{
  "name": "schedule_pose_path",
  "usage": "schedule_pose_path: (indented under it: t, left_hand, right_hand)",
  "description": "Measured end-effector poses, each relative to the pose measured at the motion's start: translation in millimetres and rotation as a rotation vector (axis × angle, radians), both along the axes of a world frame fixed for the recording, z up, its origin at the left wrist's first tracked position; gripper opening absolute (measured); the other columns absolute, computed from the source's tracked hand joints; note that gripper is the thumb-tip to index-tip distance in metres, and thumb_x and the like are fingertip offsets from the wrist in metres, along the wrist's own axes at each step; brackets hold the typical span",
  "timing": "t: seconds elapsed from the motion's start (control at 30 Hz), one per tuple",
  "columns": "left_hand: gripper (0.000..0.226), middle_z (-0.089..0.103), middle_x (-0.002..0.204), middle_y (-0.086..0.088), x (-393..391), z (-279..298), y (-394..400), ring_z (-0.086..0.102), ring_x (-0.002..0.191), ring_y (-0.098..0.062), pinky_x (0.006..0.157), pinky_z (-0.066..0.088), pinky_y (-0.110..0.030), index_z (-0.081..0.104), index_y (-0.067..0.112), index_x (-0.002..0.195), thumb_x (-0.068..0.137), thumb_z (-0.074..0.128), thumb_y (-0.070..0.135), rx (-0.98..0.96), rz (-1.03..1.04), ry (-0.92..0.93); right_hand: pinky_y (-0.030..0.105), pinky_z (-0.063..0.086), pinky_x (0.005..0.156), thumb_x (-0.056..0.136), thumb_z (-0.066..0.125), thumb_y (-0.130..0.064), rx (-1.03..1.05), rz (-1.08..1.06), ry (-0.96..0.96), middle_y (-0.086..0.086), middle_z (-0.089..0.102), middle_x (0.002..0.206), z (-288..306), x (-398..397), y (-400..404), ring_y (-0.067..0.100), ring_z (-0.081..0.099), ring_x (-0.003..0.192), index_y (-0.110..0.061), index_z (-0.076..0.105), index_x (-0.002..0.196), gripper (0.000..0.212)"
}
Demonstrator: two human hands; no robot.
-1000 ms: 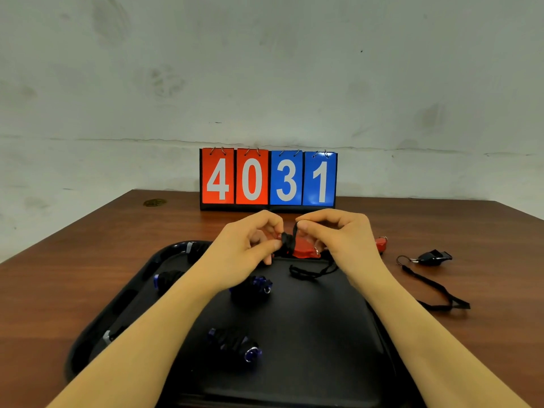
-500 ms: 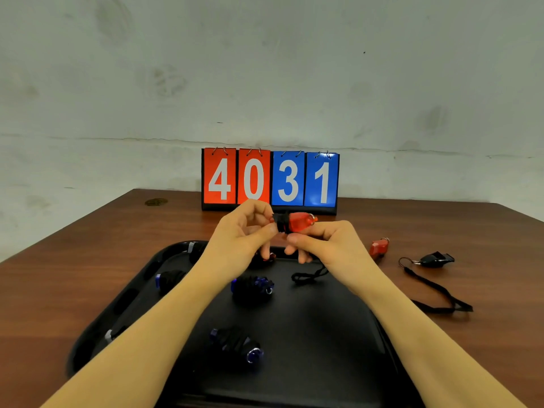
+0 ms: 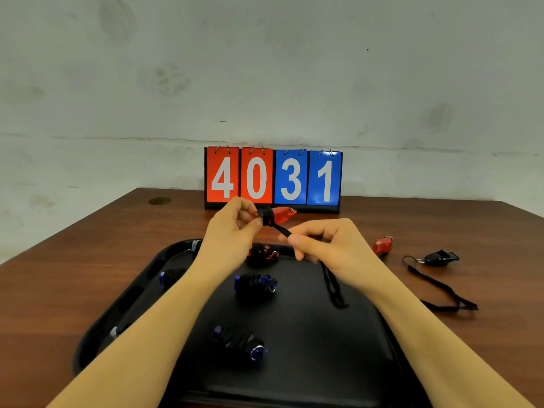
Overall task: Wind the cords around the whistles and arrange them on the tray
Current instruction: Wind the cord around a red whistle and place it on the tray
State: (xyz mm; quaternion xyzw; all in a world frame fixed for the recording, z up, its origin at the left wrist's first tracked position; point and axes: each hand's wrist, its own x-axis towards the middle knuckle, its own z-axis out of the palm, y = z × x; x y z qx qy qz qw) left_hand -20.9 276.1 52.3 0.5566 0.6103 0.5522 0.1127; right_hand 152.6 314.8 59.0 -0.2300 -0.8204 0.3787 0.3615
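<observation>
Hands are raised above a black tray (image 3: pixel 141 293) at the middle of the frame. A red whistle (image 3: pixel 281 214) is pinched at its left end by the left hand (image 3: pixel 232 240), just below the score cards (image 3: pixel 273 178); a few black turns are already wound about its body. From those turns a black cord (image 3: pixel 282 229) is stretched down and to the right, where it is clamped between thumb and forefinger of the right hand (image 3: pixel 332 248). The loose rest of the cord is seen hanging below that hand, its end lying on the tray.

Wrapped whistles are laid on the tray: a red one (image 3: pixel 263 254) under the left hand, a blue one (image 3: pixel 255 285) at centre, another blue one (image 3: pixel 240 343) lower down, and one (image 3: pixel 170 277) near the left rim.

On the wooden table (image 3: pixel 59 278), to the right of the tray, a second red whistle (image 3: pixel 382 245) and a black whistle (image 3: pixel 440 257) with its cord unwound are seen.
</observation>
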Motion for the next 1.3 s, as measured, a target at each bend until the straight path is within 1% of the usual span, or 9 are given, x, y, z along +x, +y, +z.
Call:
schedule_pose_path:
  t: [0.13,0.27,0.4,0.5,0.67,0.83,1.07,1.2,1.3]
  left_hand:
    - [0.011,0.055,0.087,0.006,-2.7,-2.7,2.1,0.054,0.077,-0.008,0.061,0.041,-0.014,0.051,0.021,0.094,0.089,0.055,0.012,-0.050,0.019,0.093]
    - [0.012,0.051,0.084,0.011,-0.2,-3.5,-0.9,0.050,0.070,-0.004,0.057,0.040,-0.008,0.050,0.021,0.095,0.090,0.053,0.011,-0.054,0.003,0.222]
    - [0.013,0.052,0.085,0.011,1.0,-3.4,-3.5,0.051,0.068,-0.003,0.060,0.038,-0.008,0.050,0.022,0.097,0.091,0.053,0.011,-0.061,-0.061,0.276]
    - [0.015,0.052,0.085,0.013,2.2,-3.6,-5.4,0.052,0.073,-0.002,0.062,0.039,-0.009,0.050,0.024,0.098,0.091,0.053,0.012,-0.051,-0.103,0.324]
    - [0.016,0.051,0.084,0.016,3.1,-3.7,-7.8,0.051,0.076,0.003,0.066,0.039,0.000,0.049,0.025,0.098,0.090,0.053,0.012,-0.027,-0.144,0.386]
    - [0.014,0.056,0.088,0.010,2.9,-6.5,-7.0,0.057,0.083,-0.007,0.073,0.047,-0.016,0.046,0.028,0.101,0.092,0.050,0.018,-0.072,-0.176,0.477]
    - [0.014,0.055,0.084,0.009,4.4,-4.4,-8.4,0.057,0.079,-0.007,0.075,0.047,-0.018,0.042,0.024,0.107,0.095,0.046,0.018,-0.133,-0.214,0.576]
    - [0.015,0.057,0.082,0.009,5.1,-4.1,-10.6,0.059,0.078,-0.003,0.074,0.045,-0.011,0.041,0.027,0.103,0.095,0.045,0.015,-0.109,-0.269,0.523]
    - [0.015,0.059,0.079,0.007,5.7,-4.0,-11.6,0.060,0.078,-0.001,0.072,0.044,-0.004,0.041,0.028,0.101,0.094,0.045,0.015,-0.058,-0.285,0.442]
  right_hand:
    - [0.007,0.045,0.070,0.089,0.058,-0.017,0.059,-0.044,-0.029,-0.010,0.066,0.071,-2.1,0.9,1.0,-0.003,0.060,0.071,-0.024,0.069,0.094,0.014]
    - [0.011,0.042,0.084,0.092,0.054,-0.018,0.513,-0.254,-0.105,-0.010,0.060,0.100,-11.5,-3.8,7.6,0.002,0.055,0.096,-0.017,0.065,0.100,0.014]
    - [0.022,0.048,0.086,0.094,0.049,-0.018,0.600,-0.345,-0.102,-0.003,0.061,0.108,-14.2,-4.1,11.3,0.008,0.057,0.100,-0.013,0.061,0.107,0.018]
    - [0.025,0.051,0.079,0.095,0.048,-0.022,0.530,-0.373,-0.075,-0.006,0.064,0.098,-15.3,-3.9,11.5,0.006,0.058,0.090,-0.017,0.061,0.107,0.019]
    - [0.019,0.051,0.075,0.094,0.049,-0.022,0.394,-0.394,-0.011,-0.013,0.062,0.088,-15.7,-4.7,11.7,0.002,0.059,0.086,-0.021,0.062,0.104,0.016]
    - [0.010,0.049,0.073,0.092,0.053,-0.021,0.330,-0.403,0.025,-0.026,0.057,0.081,-14.8,-3.8,11.4,-0.005,0.059,0.083,-0.023,0.065,0.103,0.016]
    - [0.013,0.051,0.066,0.087,0.061,-0.017,0.107,-0.348,0.123,-0.010,0.066,0.072,-11.9,-2.5,12.4,0.000,0.061,0.068,-0.027,0.068,0.087,0.012]
    - [0.011,0.045,0.051,0.083,0.067,-0.015,-0.059,-0.315,0.203,-0.002,0.068,0.065,-6.3,-0.4,12.1,0.004,0.058,0.052,-0.021,0.071,0.081,0.008]
    - [0.015,0.046,0.047,0.081,0.068,-0.016,-0.219,-0.290,0.259,-0.001,0.070,0.070,-5.2,1.1,14.3,0.009,0.057,0.049,-0.017,0.073,0.082,0.005]
